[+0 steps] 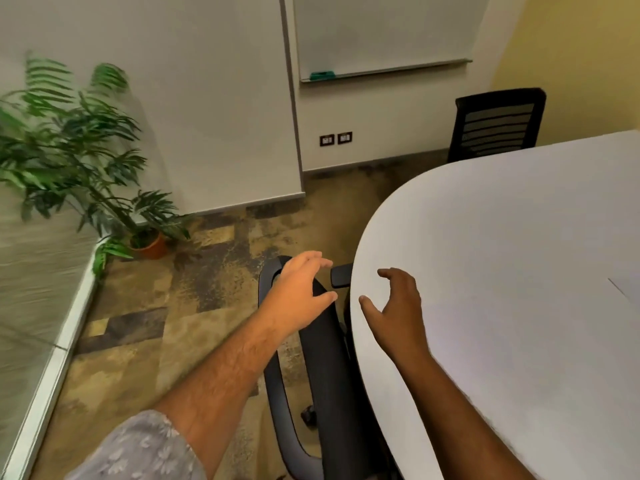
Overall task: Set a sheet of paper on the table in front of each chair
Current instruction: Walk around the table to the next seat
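Observation:
A white rounded table fills the right side. At its right edge the corner of a white sheet of paper lies flat, mostly cut off by the frame. A black office chair is tucked against the table's near left edge. My left hand hovers over the chair's backrest top, fingers spread, holding nothing. Over the table's left rim, my right hand is open too, fingers curled apart and empty. A second black mesh chair stands at the table's far end.
A potted green plant stands in the left corner by a glass partition. A whiteboard hangs on the far wall above wall sockets. Patterned carpet lies between the plant and the near chair.

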Tool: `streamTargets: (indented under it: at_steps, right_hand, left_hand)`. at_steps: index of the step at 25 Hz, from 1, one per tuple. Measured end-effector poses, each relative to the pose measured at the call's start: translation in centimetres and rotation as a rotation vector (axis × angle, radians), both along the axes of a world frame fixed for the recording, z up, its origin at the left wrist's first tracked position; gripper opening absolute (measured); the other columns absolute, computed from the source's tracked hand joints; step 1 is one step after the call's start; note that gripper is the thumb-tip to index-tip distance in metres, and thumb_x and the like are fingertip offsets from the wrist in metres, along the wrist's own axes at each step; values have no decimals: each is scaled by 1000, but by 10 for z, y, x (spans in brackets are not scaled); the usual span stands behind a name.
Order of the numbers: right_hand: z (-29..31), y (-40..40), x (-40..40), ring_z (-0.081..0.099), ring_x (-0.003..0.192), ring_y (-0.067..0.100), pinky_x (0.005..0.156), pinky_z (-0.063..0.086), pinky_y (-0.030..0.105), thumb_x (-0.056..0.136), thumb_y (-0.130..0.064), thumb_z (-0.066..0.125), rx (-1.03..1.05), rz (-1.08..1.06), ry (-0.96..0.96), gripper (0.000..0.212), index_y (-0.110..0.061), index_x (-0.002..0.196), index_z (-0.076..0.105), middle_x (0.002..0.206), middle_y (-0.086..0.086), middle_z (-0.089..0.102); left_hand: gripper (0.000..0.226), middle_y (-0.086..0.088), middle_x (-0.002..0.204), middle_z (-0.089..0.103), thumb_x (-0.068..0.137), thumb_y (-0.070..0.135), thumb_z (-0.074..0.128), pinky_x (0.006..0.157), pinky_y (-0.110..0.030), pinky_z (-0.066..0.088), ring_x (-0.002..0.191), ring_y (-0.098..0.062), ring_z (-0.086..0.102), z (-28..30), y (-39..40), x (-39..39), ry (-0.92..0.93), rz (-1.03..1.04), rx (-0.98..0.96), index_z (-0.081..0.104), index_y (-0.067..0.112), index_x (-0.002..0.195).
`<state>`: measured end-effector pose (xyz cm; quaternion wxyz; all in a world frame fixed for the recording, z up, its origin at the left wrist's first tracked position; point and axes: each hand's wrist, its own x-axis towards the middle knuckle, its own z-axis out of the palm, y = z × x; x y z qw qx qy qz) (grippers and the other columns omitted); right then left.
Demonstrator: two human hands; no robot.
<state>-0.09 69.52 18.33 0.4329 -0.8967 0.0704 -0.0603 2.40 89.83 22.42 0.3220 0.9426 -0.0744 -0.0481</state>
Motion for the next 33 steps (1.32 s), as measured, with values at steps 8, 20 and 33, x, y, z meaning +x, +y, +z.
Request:
streamTargets:
  at_steps: [8, 20, 33]
  right_hand:
    - [-42, 66, 71, 51, 136, 16, 108, 48, 33, 93, -41, 74, -51, -249, 108, 53, -31, 141, 53, 148, -6, 52]
    - [-21, 168, 157, 47, 140, 22, 112, 43, 36, 88, -38, 76, 28, -690, 211, 65, -25, 146, 49, 151, 1, 47]
    - [-42, 39, 265, 53, 134, 23, 105, 48, 39, 90, -35, 78, 373, -1201, -31, 57, -29, 140, 50, 153, 0, 39]
  left_hand:
    - [70, 0, 160, 42, 91, 33, 77, 116, -29, 33, 149, -19, 37, -52, 17, 157, 168, -331, -48, 48, 19, 153]
    - [62, 1, 150, 50, 90, 31, 77, 112, -30, 41, 140, -17, 47, -50, 100, 290, 171, -545, -160, 53, 22, 146]
    - [65, 8, 154, 45, 89, 33, 80, 107, -25, 45, 139, -13, 48, -17, -41, 468, -6, -861, -17, 51, 27, 146]
